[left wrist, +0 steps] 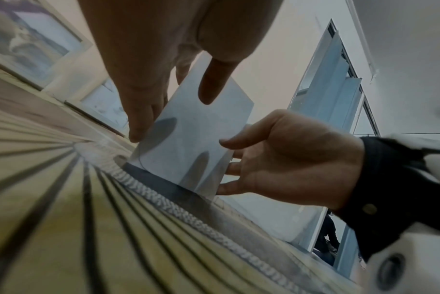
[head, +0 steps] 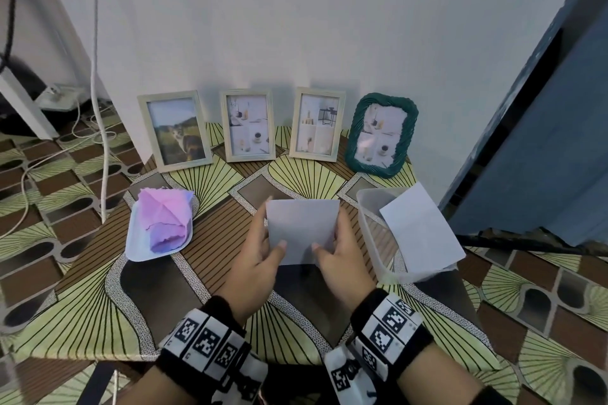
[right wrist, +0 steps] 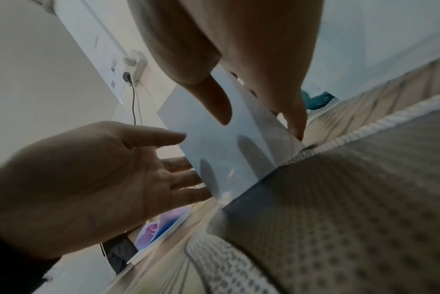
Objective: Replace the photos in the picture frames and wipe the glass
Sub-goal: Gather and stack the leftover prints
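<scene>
A person's two hands held one blank white photo sheet [head: 302, 230] upright between them, just above the patterned desk [head: 98, 312]. The left hand [head: 255, 268] formed a grip on the sheet's left edge, thumb on the near face and fingers behind. The right hand [head: 342, 265] pinched the right edge the same way. Four picture frames stood in a row against the wall behind the sheet: three pale wooden frames [head: 248, 125] and one green woven frame [head: 381, 135]. A pink cloth [head: 166, 219] lay on a white tray [head: 135, 246] to the left. A translucent bin [head: 378, 240] with another white sheet [head: 421, 230] stood just right of the hands.
</scene>
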Tool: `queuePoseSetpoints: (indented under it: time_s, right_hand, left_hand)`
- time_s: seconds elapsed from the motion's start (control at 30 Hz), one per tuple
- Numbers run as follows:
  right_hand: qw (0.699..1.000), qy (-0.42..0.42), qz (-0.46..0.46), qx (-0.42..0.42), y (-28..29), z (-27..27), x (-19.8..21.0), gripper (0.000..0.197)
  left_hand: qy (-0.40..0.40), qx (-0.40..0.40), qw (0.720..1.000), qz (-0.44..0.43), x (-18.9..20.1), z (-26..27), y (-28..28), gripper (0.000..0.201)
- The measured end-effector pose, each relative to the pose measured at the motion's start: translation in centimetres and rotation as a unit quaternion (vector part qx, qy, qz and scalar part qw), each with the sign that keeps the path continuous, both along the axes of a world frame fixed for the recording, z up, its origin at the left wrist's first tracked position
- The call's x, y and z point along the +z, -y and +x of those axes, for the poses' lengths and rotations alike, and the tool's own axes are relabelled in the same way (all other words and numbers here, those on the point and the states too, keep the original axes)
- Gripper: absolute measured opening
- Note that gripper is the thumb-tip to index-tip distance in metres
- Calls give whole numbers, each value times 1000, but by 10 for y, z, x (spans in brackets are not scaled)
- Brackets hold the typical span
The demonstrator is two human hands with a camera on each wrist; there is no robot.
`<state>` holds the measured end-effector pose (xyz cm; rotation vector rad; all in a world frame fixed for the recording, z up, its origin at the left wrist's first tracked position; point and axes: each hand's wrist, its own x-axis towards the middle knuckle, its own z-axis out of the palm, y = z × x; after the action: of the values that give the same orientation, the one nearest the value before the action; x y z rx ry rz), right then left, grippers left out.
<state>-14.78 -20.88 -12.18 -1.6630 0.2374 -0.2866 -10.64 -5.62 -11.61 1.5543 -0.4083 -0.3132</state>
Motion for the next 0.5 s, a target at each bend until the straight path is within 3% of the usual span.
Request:
queuePoseSetpoints:
  time_s: [0.23, 0.37, 0.5]
  right_hand:
    - [993, -44, -105, 9, 6, -5, 7, 41]
    - [978, -1, -206, -15, 19, -15, 39, 39]
    - [960, 32, -269, -71, 48, -28, 76, 42]
  left_hand:
    - [-25, -30, 999, 13, 4, 5, 2, 62]
    - [-54, -74, 995, -33, 26, 12, 6, 47]
    - [-80, -59, 994, -36, 43, 16, 29, 46]
